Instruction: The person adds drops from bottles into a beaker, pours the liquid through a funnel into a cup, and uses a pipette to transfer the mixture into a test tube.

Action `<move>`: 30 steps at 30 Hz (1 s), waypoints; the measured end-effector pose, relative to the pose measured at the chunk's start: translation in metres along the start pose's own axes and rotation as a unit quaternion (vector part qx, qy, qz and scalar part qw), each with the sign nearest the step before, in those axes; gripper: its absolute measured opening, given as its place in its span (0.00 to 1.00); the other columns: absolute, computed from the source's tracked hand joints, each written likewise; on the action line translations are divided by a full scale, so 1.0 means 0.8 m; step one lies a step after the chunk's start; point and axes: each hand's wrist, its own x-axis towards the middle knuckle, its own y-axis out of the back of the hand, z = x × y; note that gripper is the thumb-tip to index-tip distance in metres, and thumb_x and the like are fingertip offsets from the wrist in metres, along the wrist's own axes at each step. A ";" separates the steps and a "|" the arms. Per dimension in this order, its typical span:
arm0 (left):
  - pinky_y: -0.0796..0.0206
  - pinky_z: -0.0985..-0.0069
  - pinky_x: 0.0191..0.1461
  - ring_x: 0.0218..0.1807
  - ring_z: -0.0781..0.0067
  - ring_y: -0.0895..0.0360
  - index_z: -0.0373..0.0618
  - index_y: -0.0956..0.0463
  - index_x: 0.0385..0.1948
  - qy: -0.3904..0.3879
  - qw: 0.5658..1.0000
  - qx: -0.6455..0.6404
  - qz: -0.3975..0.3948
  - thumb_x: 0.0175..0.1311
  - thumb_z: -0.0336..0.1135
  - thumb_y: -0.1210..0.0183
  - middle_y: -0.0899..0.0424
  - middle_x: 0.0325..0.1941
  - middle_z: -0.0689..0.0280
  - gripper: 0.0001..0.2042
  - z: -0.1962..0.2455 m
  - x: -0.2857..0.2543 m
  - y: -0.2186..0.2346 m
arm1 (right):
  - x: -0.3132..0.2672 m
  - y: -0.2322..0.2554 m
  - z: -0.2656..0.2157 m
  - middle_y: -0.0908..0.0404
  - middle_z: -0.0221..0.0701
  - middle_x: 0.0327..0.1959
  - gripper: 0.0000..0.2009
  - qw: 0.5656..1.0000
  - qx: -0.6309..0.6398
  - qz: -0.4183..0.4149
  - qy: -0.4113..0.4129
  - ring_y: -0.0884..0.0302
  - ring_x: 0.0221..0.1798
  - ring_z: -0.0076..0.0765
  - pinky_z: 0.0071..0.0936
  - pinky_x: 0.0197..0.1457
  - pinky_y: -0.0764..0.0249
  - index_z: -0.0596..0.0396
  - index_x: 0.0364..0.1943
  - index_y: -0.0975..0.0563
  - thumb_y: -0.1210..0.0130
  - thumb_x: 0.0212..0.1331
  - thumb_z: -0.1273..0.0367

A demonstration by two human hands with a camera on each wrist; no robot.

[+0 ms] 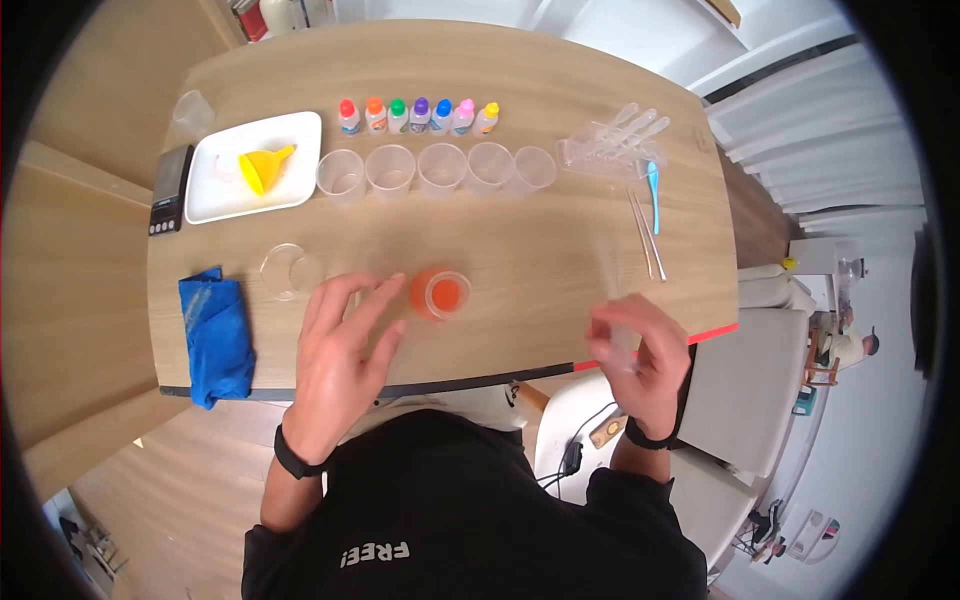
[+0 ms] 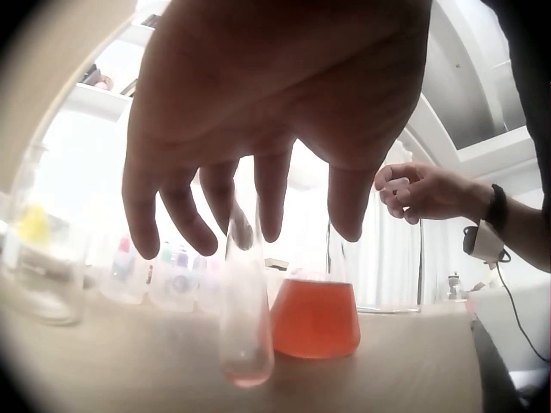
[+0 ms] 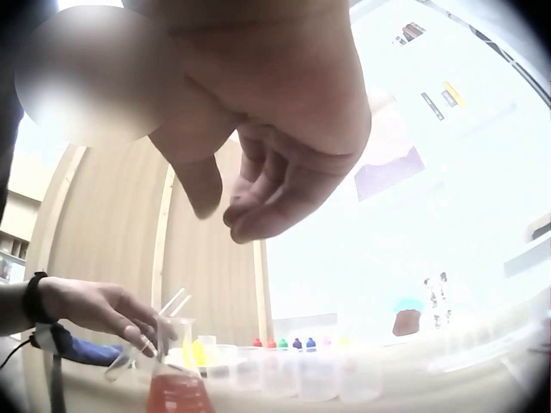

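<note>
"Left hand (image 1: 342, 368) first: what is it doing?"

"Hovering over the tabletop (image 1: 510, 342), palm down, fingers spread and loosely bent, thumb held away from them. I see no pinch."

"And the flask of orange-red liquid (image 1: 445, 294)?"

"Just beside those fingertips, on their right. From above there's a narrow gap of wood between thumb and flask — near, then, but apart. It stands upright, so its long axis runs straight up, roughly square to the reach of the fingers."

"Which hand is nearer?"

"Left, plainly. The right hand (image 1: 645, 365) hangs well apart on the flask's other side, fingers curled in and the thumb close to them."

"Is it gripping anything?"

"Cannot tell. Seen from the head, a blurred clear streak runs by its fingers; its own wrist view shows no object between thumb and fingertips."

"What about that clear tube (image 2: 247, 323) under the left palm?"

"Close to upright, rounded end down, with a faint pink tint at the bottom. In the left wrist view it appears left of the flask. Its upper end goes up among the fingers — whether they touch it, I can't say."

"Anything on the far side of that hand?"

"A clear round vessel (image 1: 275, 272), near the fingers on their left, and a blue cloth (image 1: 217, 340) further out. The row of clear cups (image 1: 441, 170) sits beyond the flask, away from the body."
</note>
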 end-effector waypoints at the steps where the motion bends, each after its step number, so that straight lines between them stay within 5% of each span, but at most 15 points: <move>1: 0.27 0.61 0.64 0.60 0.50 0.22 0.42 0.15 0.62 0.000 1.000 -0.010 0.003 0.63 0.21 0.31 0.18 0.59 0.56 0.23 0.000 -0.002 0.005 | -0.001 -0.002 -0.005 0.15 0.33 0.29 0.08 0.999 0.043 0.020 0.004 0.18 0.31 0.34 0.25 0.33 0.27 0.59 0.47 0.15 0.32 0.66 0.73; 6: 0.26 0.72 0.58 0.55 0.60 0.17 0.37 0.14 0.60 0.016 0.994 -0.106 0.036 0.71 0.14 0.41 0.16 0.59 0.54 0.18 0.015 -0.013 0.036 | 0.000 -0.019 -0.020 0.16 0.33 0.25 0.11 0.986 0.133 0.094 0.029 0.21 0.26 0.32 0.26 0.29 0.30 0.61 0.44 0.14 0.31 0.70 0.65; 9: 0.26 0.75 0.56 0.54 0.64 0.16 0.36 0.14 0.59 -0.027 0.987 -0.123 0.103 0.75 0.14 0.43 0.15 0.59 0.54 0.17 0.003 -0.016 0.043 | 0.024 -0.034 -0.023 0.15 0.32 0.27 0.09 0.992 0.111 0.032 0.048 0.20 0.27 0.33 0.26 0.30 0.28 0.60 0.44 0.13 0.30 0.70 0.67; 13: 0.24 0.72 0.58 0.55 0.63 0.15 0.36 0.11 0.52 -0.006 0.981 -0.129 0.144 0.76 0.15 0.43 0.14 0.60 0.54 0.13 -0.004 -0.015 0.050 | 0.034 -0.067 -0.012 0.14 0.32 0.31 0.08 0.995 0.084 -0.047 -0.025 0.18 0.28 0.30 0.25 0.32 0.24 0.55 0.47 0.13 0.29 0.68 0.70; 18: 0.20 0.67 0.60 0.55 0.58 0.12 0.39 0.25 0.47 -0.015 0.957 -0.237 0.167 0.79 0.18 0.43 0.15 0.62 0.46 0.04 -0.023 -0.021 0.044 | 0.036 -0.105 -0.001 0.13 0.30 0.33 0.09 0.989 0.098 -0.031 -0.103 0.16 0.29 0.26 0.23 0.33 0.21 0.53 0.49 0.13 0.29 0.68 0.70; 23: 0.17 0.60 0.60 0.57 0.53 0.11 0.47 0.38 0.49 0.009 0.931 -0.300 0.207 0.79 0.20 0.42 0.17 0.63 0.38 0.13 -0.039 -0.026 0.052 | 0.035 -0.113 0.010 0.13 0.30 0.33 0.09 0.992 0.095 -0.034 -0.082 0.16 0.28 0.26 0.23 0.32 0.21 0.53 0.50 0.13 0.29 0.69 0.70; 30: 0.18 0.59 0.61 0.57 0.50 0.10 0.44 0.38 0.56 0.047 0.912 -0.294 0.282 0.78 0.21 0.40 0.15 0.62 0.37 0.16 -0.037 -0.020 0.067 | 0.032 -0.117 0.010 0.14 0.30 0.33 0.10 0.992 0.082 -0.042 -0.088 0.17 0.27 0.26 0.23 0.31 0.22 0.53 0.50 0.12 0.29 0.69 0.69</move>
